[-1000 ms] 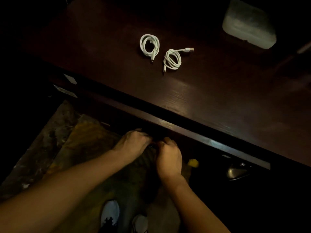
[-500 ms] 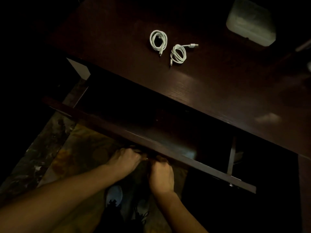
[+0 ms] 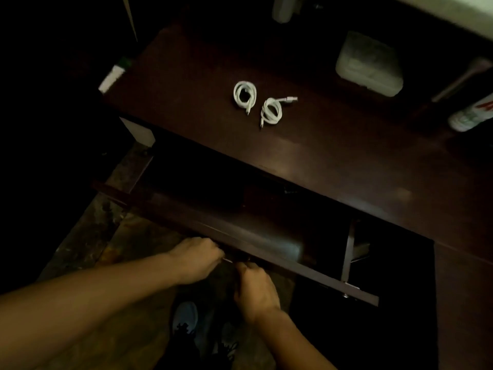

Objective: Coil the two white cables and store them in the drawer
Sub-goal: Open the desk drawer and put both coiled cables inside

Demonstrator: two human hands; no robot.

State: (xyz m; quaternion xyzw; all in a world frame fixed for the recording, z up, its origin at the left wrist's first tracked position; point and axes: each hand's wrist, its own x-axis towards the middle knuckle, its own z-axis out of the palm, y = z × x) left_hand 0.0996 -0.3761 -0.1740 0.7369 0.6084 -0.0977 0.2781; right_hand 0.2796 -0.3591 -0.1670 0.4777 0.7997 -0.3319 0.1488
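2 white cables lie coiled on the dark brown wooden desk [image 3: 346,161], just beside each other: the left coil [image 3: 244,104] and the right coil [image 3: 277,116], whose silver plug points right. Nearer the person, 1 dark wooden drawer [image 3: 213,228] stands pulled out. The left hand [image 3: 197,260] and right hand [image 3: 256,289] curl their fingers under its front panel, gripping it. 1 pale translucent plastic box [image 3: 369,64] sits at the back. 1 white bottle [image 3: 472,114] carries red markings too blurred to read.

two cables [image 3: 257,104] on desk [image 3: 346,161], drawer [image 3: 240,233] below
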